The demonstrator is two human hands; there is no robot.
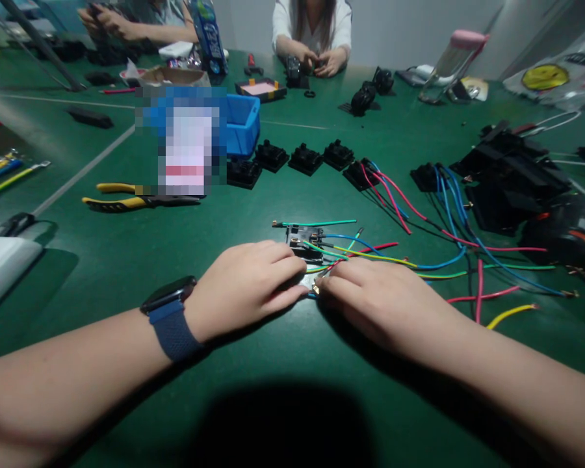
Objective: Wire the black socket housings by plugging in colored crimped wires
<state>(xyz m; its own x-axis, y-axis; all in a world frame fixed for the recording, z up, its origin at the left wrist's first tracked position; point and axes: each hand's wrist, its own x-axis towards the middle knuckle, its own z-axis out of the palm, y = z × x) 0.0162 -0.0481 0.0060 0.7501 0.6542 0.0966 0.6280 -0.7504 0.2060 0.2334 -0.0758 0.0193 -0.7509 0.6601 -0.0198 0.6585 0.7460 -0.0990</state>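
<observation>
Just ahead of me on the green table lies a small black plastic housing (306,234) with brass terminals and several coloured wires. My left hand (256,276), with a dark watch at the wrist, has its fingers curled against the housing's near left side. My right hand (375,292) pinches a wire end whose brass terminal (316,286) shows at the fingertips. Between the two hands is a small whitish patch that I cannot make out. A green wire (322,223) lies just behind the housing. The fingers partly hide the housing's near side.
Yellow-handled pliers (127,198) lie to the left, by a blue bin (244,123). Several black housings (306,158) form a row behind. Loose red wires (479,292) and a yellow wire (509,315) lie on the right. Another person's hands (316,62) work across the table.
</observation>
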